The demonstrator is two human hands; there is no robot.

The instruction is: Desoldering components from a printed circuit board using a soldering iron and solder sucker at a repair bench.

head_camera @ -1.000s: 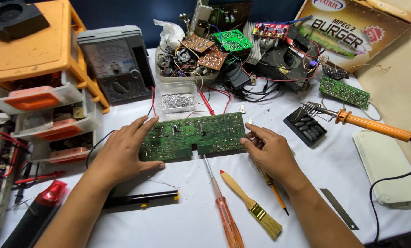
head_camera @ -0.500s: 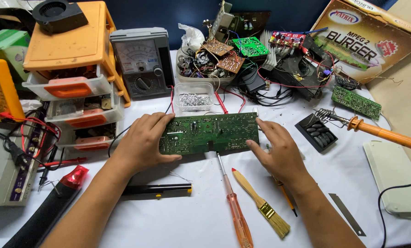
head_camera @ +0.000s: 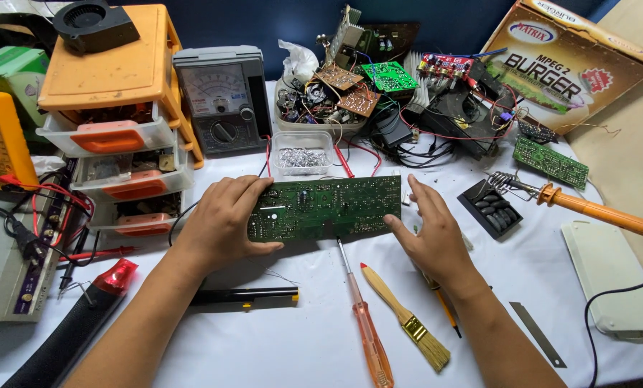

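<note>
Green circuit board point(head_camera: 326, 208): held flat just above the white table point(head_camera: 300, 345), long edge toward the person, solder side up so the tracks can be read.

Left hand point(head_camera: 221, 224): closed on the board's left end, thumb under the near edge, fingers curled over the far edge; the board is carried by this grip.

Right hand point(head_camera: 429, 230): open, fingers spread and nearly straight, thumb tip touching the board's right near corner; the end is steadied, not gripped.

Screwdriver point(head_camera: 361, 316), orange handle: laid just below the board, tip pointing up at its near edge, within reach of the right hand.

Brush point(head_camera: 408, 320): laid beside the screwdriver, bristles toward the person.

Soldering iron point(head_camera: 587, 208): rested in its coil stand to the right, hot end kept well apart from the hands.

Clear tray point(head_camera: 303, 154) of small metal parts: placed just behind the board.

Analog meter point(head_camera: 221, 100): stood upright behind the left hand, dial facing the person.

Orange drawers point(head_camera: 113, 115): far left, fronts facing the seat.
</note>
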